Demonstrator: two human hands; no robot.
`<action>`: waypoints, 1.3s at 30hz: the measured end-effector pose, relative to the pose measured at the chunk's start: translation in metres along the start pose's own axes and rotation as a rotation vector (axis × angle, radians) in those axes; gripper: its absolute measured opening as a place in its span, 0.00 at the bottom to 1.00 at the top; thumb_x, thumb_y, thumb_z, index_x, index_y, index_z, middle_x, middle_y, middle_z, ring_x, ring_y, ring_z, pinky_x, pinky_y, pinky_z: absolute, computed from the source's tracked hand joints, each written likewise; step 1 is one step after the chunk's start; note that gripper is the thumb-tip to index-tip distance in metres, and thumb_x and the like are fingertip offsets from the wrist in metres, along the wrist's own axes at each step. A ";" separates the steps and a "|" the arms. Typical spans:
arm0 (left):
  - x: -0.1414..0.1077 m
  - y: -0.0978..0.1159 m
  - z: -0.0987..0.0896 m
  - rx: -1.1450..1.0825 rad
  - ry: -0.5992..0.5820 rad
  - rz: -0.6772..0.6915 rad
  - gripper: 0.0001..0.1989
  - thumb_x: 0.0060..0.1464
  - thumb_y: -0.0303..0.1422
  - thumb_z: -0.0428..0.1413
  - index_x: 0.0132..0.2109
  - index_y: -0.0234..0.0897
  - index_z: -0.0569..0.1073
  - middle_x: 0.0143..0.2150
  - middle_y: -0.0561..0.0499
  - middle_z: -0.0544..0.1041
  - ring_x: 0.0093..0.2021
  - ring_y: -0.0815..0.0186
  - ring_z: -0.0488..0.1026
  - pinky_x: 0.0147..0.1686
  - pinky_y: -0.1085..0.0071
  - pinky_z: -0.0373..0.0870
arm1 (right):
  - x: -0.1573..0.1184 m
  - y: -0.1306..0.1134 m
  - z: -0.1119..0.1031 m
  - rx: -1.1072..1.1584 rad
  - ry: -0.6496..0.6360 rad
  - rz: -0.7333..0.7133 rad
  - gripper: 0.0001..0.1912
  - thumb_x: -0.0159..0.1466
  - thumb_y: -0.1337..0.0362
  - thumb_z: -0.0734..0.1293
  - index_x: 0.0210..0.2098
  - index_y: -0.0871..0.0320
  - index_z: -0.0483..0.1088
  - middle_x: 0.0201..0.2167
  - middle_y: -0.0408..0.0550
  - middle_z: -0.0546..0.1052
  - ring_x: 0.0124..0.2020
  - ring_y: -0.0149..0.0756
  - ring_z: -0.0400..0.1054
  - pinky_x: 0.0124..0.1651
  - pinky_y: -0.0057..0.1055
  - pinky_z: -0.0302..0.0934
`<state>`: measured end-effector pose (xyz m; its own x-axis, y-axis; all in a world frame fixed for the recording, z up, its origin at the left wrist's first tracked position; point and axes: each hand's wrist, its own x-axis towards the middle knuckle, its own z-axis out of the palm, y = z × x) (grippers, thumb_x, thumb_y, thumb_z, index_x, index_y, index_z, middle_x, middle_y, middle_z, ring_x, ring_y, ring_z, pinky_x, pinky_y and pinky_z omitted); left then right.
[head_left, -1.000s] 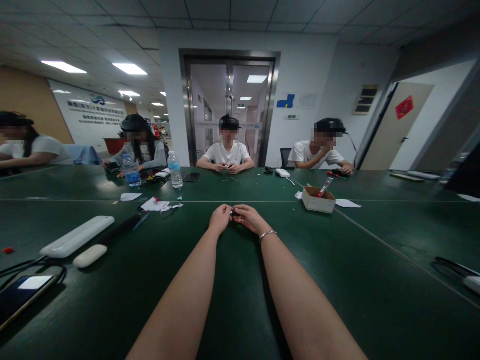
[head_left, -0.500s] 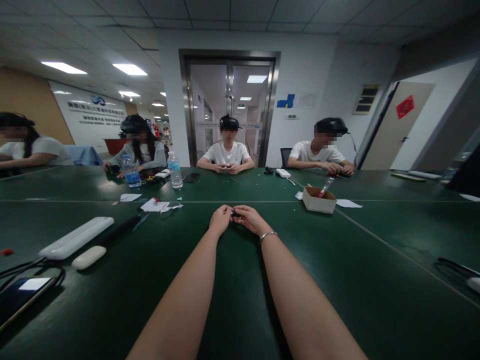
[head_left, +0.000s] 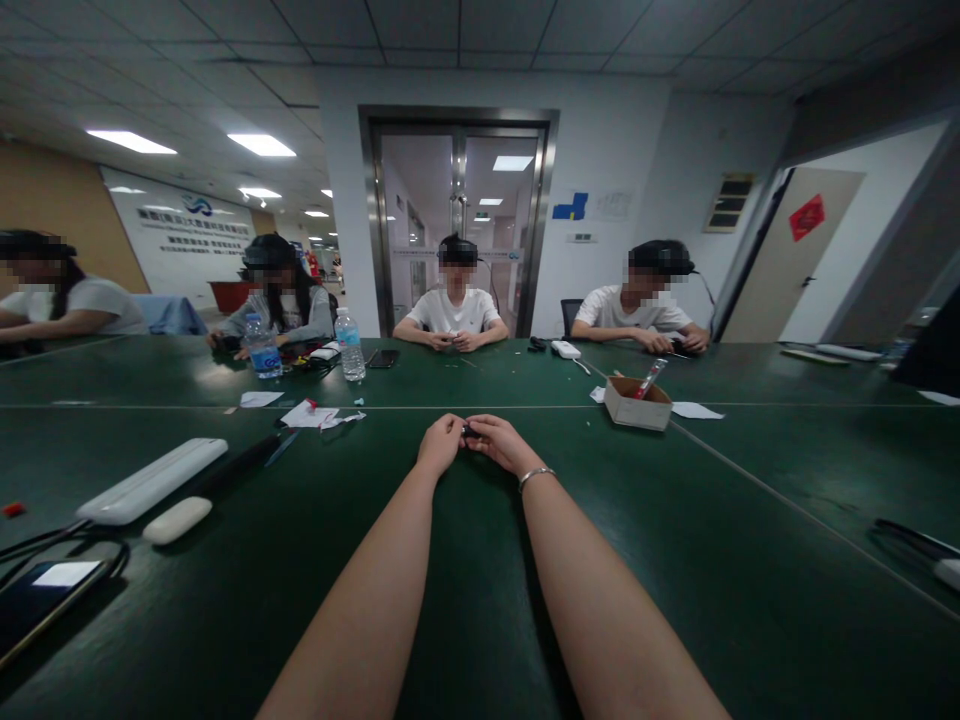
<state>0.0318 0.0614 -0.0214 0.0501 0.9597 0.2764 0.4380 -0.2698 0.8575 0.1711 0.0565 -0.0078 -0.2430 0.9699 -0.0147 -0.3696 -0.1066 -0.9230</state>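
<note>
Near the middle of the green table (head_left: 480, 560), my left hand (head_left: 441, 443) and my right hand (head_left: 498, 441) meet at the fingertips. Between them is a small black object (head_left: 470, 431), mostly hidden by the fingers. Both hands have their fingers closed on it, the left from its left side and the right from its right side. A silver bracelet (head_left: 537, 478) is on my right wrist. What the black object is cannot be made out.
A small cardboard box (head_left: 638, 408) stands to the right beyond my hands. On the left lie a white power strip (head_left: 154, 481), a white oval case (head_left: 178, 521) and a phone (head_left: 49, 600). Two bottles (head_left: 349, 345) stand farther back. Several people sit across the table.
The whole view has shifted slightly, with things sitting a little lower. My hands keep the same hold. Across the table, two people's hands have moved a little.
</note>
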 end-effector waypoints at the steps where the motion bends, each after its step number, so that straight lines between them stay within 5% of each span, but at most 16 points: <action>1: 0.000 0.000 0.000 0.006 0.002 0.003 0.15 0.54 0.41 0.45 0.34 0.38 0.71 0.23 0.55 0.71 0.24 0.70 0.67 0.26 0.74 0.58 | 0.000 0.000 0.000 0.000 0.001 -0.002 0.03 0.56 0.75 0.66 0.31 0.64 0.69 0.26 0.47 0.74 0.22 0.28 0.71 0.25 0.23 0.66; 39: 0.012 -0.014 0.004 -0.252 0.052 0.030 0.09 0.49 0.35 0.53 0.37 0.35 0.69 0.25 0.51 0.73 0.28 0.68 0.70 0.30 0.73 0.64 | 0.002 0.003 -0.002 0.052 0.068 -0.047 0.08 0.54 0.77 0.67 0.34 0.63 0.68 0.22 0.44 0.72 0.19 0.25 0.68 0.23 0.21 0.63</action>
<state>0.0300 0.0772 -0.0324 0.0108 0.9476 0.3194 0.1988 -0.3150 0.9280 0.1714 0.0582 -0.0110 -0.1635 0.9865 0.0006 -0.4255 -0.0699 -0.9023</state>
